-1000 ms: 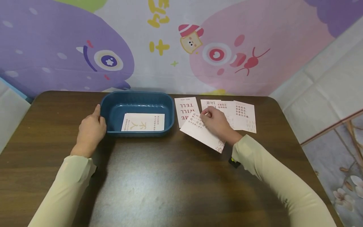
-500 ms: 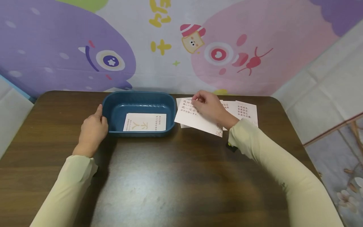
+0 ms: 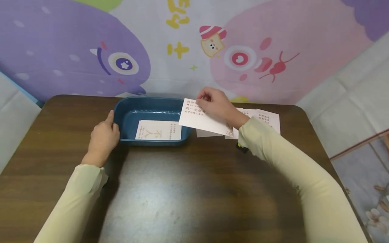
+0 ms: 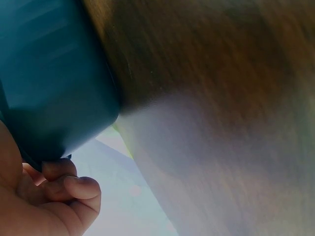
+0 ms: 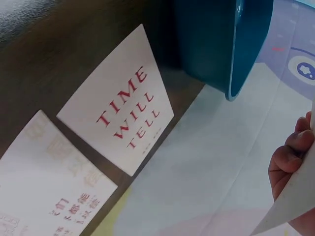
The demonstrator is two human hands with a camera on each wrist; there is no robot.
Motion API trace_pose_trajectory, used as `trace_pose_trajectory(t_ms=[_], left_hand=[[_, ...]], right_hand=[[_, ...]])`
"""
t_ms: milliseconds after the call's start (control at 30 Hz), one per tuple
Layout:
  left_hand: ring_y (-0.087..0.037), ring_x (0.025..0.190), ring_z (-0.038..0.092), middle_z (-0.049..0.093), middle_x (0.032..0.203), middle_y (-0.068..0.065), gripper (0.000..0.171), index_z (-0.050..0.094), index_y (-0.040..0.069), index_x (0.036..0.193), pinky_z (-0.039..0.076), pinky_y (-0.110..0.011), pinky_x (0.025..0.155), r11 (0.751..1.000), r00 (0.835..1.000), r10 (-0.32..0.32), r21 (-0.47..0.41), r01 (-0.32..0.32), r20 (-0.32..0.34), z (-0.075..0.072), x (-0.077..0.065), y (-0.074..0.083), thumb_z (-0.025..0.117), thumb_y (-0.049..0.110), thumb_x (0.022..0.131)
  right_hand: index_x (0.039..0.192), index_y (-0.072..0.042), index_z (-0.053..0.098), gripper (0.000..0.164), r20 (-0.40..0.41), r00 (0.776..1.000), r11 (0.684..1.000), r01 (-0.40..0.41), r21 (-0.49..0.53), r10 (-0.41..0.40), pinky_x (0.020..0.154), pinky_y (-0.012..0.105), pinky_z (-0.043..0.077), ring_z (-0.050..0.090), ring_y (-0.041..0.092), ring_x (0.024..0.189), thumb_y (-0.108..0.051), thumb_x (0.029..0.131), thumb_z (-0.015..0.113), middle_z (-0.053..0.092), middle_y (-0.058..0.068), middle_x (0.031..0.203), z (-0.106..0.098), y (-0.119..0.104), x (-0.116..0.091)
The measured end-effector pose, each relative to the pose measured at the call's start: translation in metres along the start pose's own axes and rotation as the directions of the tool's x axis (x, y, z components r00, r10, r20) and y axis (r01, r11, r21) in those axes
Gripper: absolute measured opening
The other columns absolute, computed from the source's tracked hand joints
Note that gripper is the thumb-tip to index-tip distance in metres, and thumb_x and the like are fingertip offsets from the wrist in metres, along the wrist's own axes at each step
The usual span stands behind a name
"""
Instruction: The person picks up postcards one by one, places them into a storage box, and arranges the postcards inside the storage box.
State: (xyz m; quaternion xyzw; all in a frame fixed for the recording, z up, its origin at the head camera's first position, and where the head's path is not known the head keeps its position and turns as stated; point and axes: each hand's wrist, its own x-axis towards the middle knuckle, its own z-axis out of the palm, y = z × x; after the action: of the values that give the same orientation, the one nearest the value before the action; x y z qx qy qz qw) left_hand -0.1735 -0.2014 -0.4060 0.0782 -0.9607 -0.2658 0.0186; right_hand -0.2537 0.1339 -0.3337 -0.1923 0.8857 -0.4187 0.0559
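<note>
I see a person who works with two hands around a blue dish (image 3: pixel 127 118), which stands on the brown wooden table (image 3: pixel 182 195). At the left end of the dish, the left hand (image 3: pixel 104 136) holds on: its index finger is stretched along the wall, while the other fingers are bent and clamped at the dish. The right hand (image 3: pixel 217 104) is beyond the right end of the dish, and its thumb and fingertips are pinched together on a white printed card (image 3: pixel 202 121). Seen from above, this card covers a part of the right rim of the dish. Inside the dish, near its front wall, lies another card (image 3: pixel 159 130) with gold characters. To the right of the dish, the "TIME WILL TELL" card (image 5: pixel 125 101) lies nearest, and other cards (image 3: pixel 270 118) lie farther to the right.
</note>
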Motion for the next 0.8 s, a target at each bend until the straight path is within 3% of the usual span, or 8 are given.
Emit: trace_pose_trajectory(t_ms=[367, 800], left_hand=[[-0.052, 0.102, 0.054, 0.047, 0.133, -0.044, 0.056, 0.023, -0.004, 0.150, 0.045, -0.068, 0.089, 1.000, 1.000, -0.002, -0.009, 0.002, 0.007, 0.000, 0.001, -0.001, 0.030, 0.014, 0.099], [-0.054, 0.107, 0.053, 0.050, 0.130, -0.045, 0.055, 0.025, -0.005, 0.150, 0.044, -0.069, 0.092, 1.000, 1.000, -0.005, -0.009, 0.005, -0.005, 0.000, 0.001, -0.001, 0.032, 0.013, 0.098]], right_hand=[[0.094, -0.006, 0.065, 0.015, 0.051, 0.999, 1.000, 0.013, 0.019, -0.014, 0.069, 0.032, 0.042, 0.051, 0.021, 0.073, -0.018, 0.090, 0.057, 0.060, 0.007, 0.083, 0.016, -0.008, 0.013], [0.097, -0.008, 0.065, 0.016, 0.101, 0.995, 1.000, 0.025, 0.002, -0.025, 0.074, 0.032, 0.043, 0.052, 0.019, 0.081, -0.020, 0.090, 0.057, 0.061, 0.007, 0.088, 0.033, -0.022, 0.024]])
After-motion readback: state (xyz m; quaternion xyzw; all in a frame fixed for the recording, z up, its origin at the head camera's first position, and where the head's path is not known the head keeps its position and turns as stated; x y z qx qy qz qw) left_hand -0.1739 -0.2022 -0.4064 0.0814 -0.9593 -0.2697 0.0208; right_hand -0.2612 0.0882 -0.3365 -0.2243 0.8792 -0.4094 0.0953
